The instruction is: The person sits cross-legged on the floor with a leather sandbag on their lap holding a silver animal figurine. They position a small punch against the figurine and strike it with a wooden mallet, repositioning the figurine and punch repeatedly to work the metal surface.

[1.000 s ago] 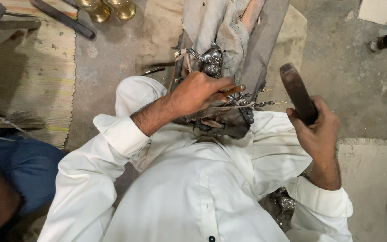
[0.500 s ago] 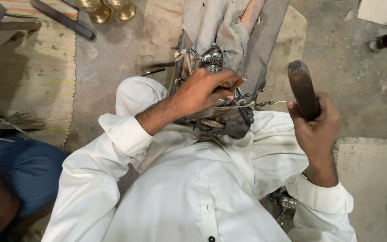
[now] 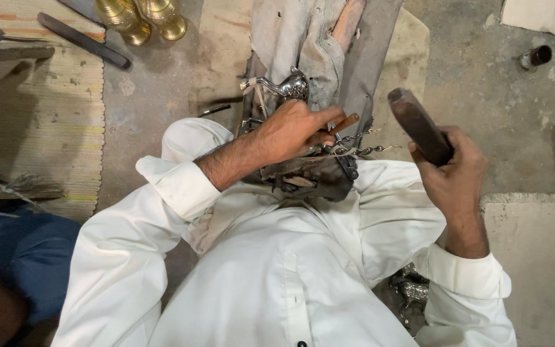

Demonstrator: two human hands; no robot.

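Observation:
My left hand [image 3: 293,130] grips a thin chisel [image 3: 343,123] with a brownish shaft, its fingers closed around it just below a small shiny silver metal piece [image 3: 288,85] fixed on a cloth-wrapped wooden block [image 3: 316,45]. A thin chain [image 3: 362,150] runs to the right from under that hand. My right hand [image 3: 448,170] is raised to the right, closed around the handle of a dark hammer [image 3: 419,125] whose head points up and left. Both arms wear white sleeves.
Brass vessels [image 3: 139,18] stand at the top left beside a long dark flat tool [image 3: 85,40] on a woven mat [image 3: 36,122]. A small dark cylinder [image 3: 536,56] lies top right. Another person's blue-clad leg [image 3: 27,257] shows at lower left. More silver metalwork [image 3: 412,292] lies beneath my right arm.
My left hand has shifted down, uncovering the silver piece above it. My right hand holds the hammer a little further from the chisel.

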